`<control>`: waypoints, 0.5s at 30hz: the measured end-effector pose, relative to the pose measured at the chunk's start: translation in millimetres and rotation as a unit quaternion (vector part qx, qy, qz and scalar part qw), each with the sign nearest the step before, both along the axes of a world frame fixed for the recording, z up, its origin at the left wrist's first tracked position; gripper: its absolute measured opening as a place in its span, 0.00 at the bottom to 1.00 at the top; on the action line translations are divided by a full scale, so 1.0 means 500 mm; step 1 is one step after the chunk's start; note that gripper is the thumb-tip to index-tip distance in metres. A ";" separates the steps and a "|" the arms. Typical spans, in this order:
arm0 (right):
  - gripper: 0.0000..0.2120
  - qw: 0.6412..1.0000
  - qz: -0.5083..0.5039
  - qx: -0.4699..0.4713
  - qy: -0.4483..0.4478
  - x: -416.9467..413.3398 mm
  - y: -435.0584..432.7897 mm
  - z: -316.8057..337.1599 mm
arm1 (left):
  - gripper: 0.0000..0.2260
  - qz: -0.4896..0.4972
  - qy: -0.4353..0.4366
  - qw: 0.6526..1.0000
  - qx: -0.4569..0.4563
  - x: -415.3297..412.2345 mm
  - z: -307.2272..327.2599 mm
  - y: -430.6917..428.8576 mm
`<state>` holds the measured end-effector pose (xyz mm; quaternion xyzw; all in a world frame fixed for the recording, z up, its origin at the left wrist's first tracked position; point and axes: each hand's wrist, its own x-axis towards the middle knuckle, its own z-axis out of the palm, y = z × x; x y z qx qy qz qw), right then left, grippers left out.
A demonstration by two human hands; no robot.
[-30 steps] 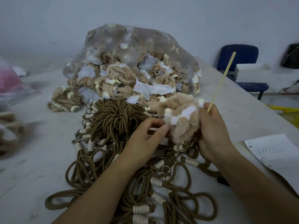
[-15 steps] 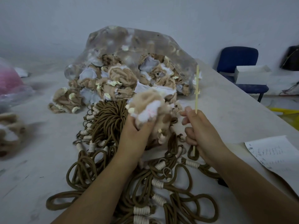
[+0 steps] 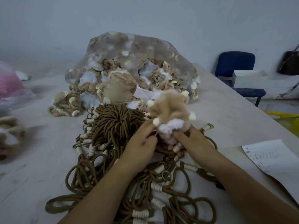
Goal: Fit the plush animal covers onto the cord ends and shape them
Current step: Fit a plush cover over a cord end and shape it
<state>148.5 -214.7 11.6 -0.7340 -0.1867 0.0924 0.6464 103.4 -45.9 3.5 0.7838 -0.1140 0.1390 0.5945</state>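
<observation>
A tan plush animal cover (image 3: 169,110) with cream tips and a white patch is held up above the table, blurred by motion. My left hand (image 3: 142,143) pinches its lower left edge. My right hand (image 3: 194,141) grips its underside, where a cream-wrapped cord end (image 3: 176,147) shows. Below lies a tangle of brown cords (image 3: 116,126) with cream wrappings and metal rings. The wooden stick is out of sight.
A clear plastic bag (image 3: 139,50) full of plush covers spills at the back of the table. More plush pieces (image 3: 9,136) lie at the left, beside a pink bag (image 3: 9,84). A sheet of paper (image 3: 273,157) sits at the right; a blue chair (image 3: 237,65) stands beyond.
The plush cover moved right and up between both hands. My right hand dropped from holding the stick upright to the cover's underside, and the stick went out of view.
</observation>
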 end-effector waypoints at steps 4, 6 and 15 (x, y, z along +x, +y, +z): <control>0.12 0.988 -0.025 0.059 0.143 0.011 -0.012 0.015 | 0.19 0.057 0.007 0.998 0.007 0.008 -0.007 0.014; 0.09 0.976 -0.020 0.138 0.169 0.017 -0.020 0.023 | 0.18 0.056 0.002 0.997 0.062 0.009 -0.011 0.011; 0.10 0.948 -0.098 0.257 0.159 0.097 -0.096 0.078 | 0.13 0.029 0.051 0.970 0.235 0.016 -0.024 0.006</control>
